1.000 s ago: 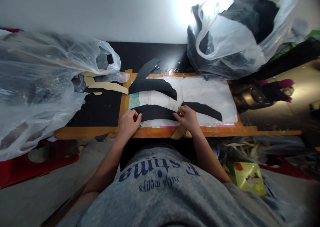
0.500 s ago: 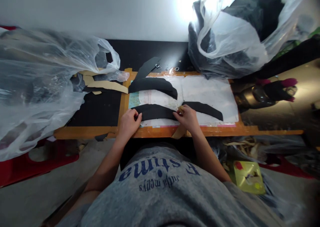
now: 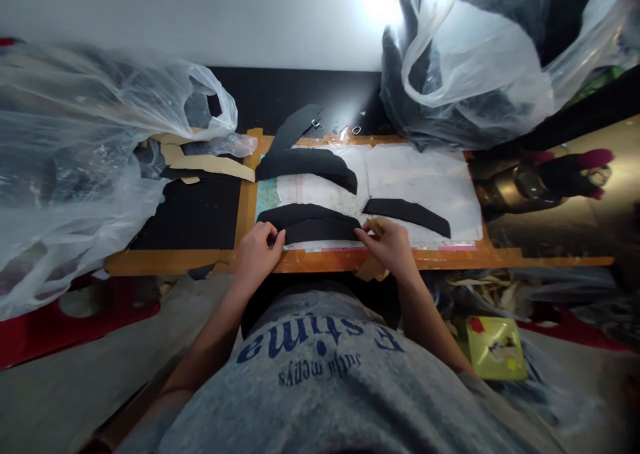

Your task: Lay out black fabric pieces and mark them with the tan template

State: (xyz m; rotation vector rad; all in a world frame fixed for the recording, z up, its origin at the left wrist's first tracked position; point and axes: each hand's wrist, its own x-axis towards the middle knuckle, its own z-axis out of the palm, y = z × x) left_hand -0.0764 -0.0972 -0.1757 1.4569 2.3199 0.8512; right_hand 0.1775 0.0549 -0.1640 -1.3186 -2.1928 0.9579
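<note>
— Head view, near edge of the board [image 3: 320, 261]: left hand [image 3: 256, 253] at the left end of a curved black strip [image 3: 315, 226], thumb and fingers closed on it?

— Closed on that end, yes. Right hand [image 3: 393, 246] at the other end, fingertips pinched on the strip's tip together with a tan paper piece [image 3: 373, 267] hanging over the board's front edge.

— Position of the strip?

— Flat on the white sheet [image 3: 420, 181], close to the board's near edge, left of middle. Looks like two black layers stacked, the upper one slightly offset; hard to tell more.

— Around it?

— Another black curved piece [image 3: 306, 165] near the far edge of the sheet, well apart from the held one. A slimmer black piece [image 3: 407, 213] just right of the right hand, on the same sheet. A narrow dark strip [image 3: 295, 126] tilted across the board's far edge.

— Beyond the board?

— Tan paper cutouts [image 3: 210, 164] off the board's far left corner, partly under a clear plastic bag [image 3: 85, 154]. Second clear bag [image 3: 470, 61] stuffed with black material past the far right corner. Yellow-green tin [image 3: 495, 347] low at the right, beside the right forearm.
</note>
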